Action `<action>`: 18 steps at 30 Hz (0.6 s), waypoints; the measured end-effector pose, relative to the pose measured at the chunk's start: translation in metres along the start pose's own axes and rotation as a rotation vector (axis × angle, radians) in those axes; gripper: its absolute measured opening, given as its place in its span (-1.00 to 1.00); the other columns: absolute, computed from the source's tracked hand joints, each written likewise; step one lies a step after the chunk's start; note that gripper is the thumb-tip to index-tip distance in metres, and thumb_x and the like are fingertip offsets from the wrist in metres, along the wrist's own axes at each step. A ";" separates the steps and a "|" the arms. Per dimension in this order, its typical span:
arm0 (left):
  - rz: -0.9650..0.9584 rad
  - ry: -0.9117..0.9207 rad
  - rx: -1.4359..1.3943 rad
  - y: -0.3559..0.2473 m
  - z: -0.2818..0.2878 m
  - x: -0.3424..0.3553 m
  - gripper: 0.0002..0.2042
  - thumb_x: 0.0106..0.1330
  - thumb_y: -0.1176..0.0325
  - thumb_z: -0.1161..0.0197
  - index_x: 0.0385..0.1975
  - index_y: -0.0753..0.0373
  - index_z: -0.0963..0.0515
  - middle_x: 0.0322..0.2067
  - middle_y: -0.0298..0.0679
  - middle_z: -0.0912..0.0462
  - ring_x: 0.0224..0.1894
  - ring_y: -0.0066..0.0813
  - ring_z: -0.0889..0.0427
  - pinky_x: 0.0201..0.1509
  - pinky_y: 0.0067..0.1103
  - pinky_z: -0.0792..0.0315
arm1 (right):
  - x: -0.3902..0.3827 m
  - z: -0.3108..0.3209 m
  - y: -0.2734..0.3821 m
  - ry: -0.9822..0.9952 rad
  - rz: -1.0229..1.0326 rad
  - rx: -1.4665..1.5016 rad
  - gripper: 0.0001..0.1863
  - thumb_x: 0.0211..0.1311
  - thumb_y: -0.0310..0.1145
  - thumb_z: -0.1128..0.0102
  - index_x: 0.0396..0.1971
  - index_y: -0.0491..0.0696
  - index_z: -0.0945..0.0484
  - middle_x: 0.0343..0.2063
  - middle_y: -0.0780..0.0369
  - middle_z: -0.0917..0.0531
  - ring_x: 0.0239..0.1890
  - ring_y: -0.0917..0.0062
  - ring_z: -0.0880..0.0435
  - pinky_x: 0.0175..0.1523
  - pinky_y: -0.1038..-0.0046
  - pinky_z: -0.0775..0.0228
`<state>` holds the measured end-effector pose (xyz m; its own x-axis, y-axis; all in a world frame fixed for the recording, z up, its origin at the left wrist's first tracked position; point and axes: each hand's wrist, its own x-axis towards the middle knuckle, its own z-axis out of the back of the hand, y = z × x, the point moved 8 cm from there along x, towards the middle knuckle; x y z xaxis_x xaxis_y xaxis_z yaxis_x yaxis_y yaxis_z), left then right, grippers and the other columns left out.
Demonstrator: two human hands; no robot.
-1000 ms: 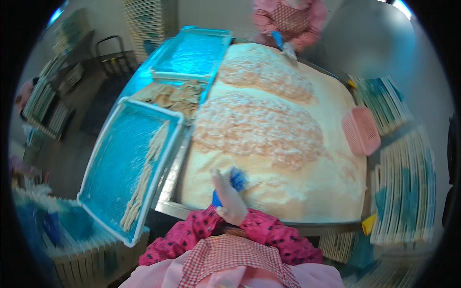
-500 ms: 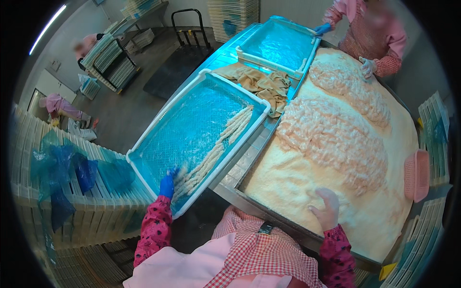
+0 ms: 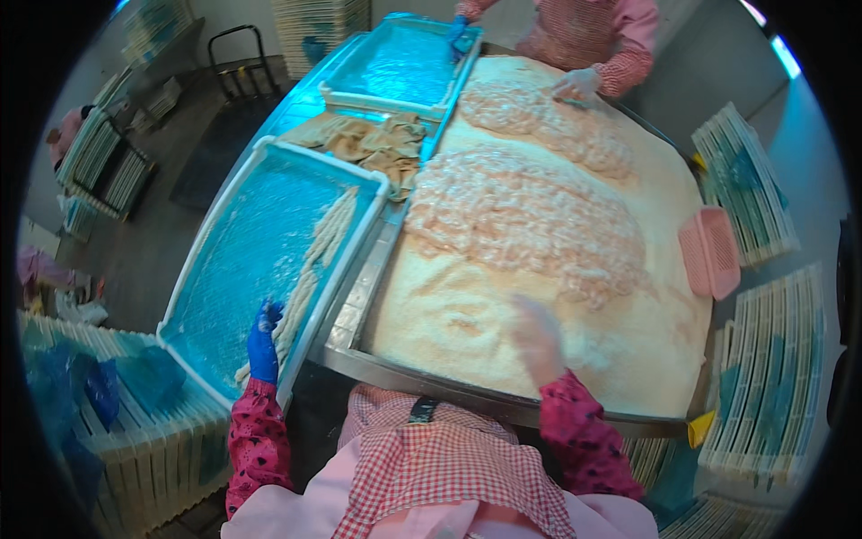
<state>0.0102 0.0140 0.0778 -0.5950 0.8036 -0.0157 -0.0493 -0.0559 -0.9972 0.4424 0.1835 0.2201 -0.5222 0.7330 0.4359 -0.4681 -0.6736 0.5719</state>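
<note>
My left hand (image 3: 264, 346), in a blue glove, is over the near tray (image 3: 199, 241), white-rimmed with a blue mesh-like lining. Its fingers look loosely apart, and nothing shows in them. Beside it, pale crumb-coated strips (image 3: 316, 256) lie in a row along the tray's right side. My right hand (image 3: 536, 340), whitish with crumbs and blurred by motion, is above a bed of pale yellow crumbs (image 3: 404, 310) in a metal-edged table. Beyond it lies a broad heap of pinkish raw meat pieces (image 3: 530, 211), dusted with crumbs.
A co-worker (image 3: 584, 36) stands across the table, one blue-gloved hand at the far tray (image 3: 337, 97), the other at a second meat heap (image 3: 539, 121). A tan cloth (image 3: 359, 139) lies between the trays. A pink basket (image 3: 709, 251) sits at right. Stacked trays (image 3: 153, 440) flank me.
The view has swung right, so the table sits further left. My left fingers have lifted off the strips. The co-worker's blue-gloved hand has moved from the far tray's rim to inside its edge.
</note>
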 end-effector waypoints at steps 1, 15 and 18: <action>-0.060 0.059 0.030 -0.012 -0.023 0.004 -0.56 0.35 0.11 0.08 0.12 0.26 -0.30 -0.01 -0.14 -0.46 0.03 -0.32 -0.42 0.15 -0.42 -0.24 | 0.004 -0.030 0.005 0.235 -0.043 -0.064 -0.50 -0.03 -0.44 -0.17 0.02 -0.05 -0.39 -0.21 0.08 -0.57 -0.17 0.22 -0.53 -0.05 0.30 -0.35; -0.733 0.780 0.750 -0.068 -0.318 -0.073 -0.55 0.02 0.25 -0.28 -0.03 0.14 -0.44 -0.13 -0.21 -0.51 -0.10 -0.17 -0.48 -0.03 -0.37 -0.35 | -0.003 0.015 -0.027 -0.065 -0.083 -0.072 -0.69 -0.18 -0.57 -0.20 -0.32 -0.01 -0.52 -0.40 0.26 -0.56 -0.30 0.34 -0.56 -0.14 0.33 -0.38; -0.653 0.764 0.787 -0.054 -0.327 -0.056 -0.65 0.01 0.28 -0.26 -0.14 0.08 -0.51 -0.30 -0.22 -0.55 -0.26 -0.18 -0.52 -0.16 -0.39 -0.40 | -0.027 0.034 -0.034 0.038 0.059 -0.316 -0.74 -0.15 -0.54 -0.16 -0.35 0.04 -0.54 -0.41 0.27 -0.57 -0.32 0.33 -0.55 -0.18 0.31 -0.37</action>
<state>0.3082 0.1656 0.1085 0.3172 0.9348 0.1599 -0.7729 0.3525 -0.5277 0.4967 0.1898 0.2130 -0.5787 0.6918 0.4319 -0.6314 -0.7152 0.2997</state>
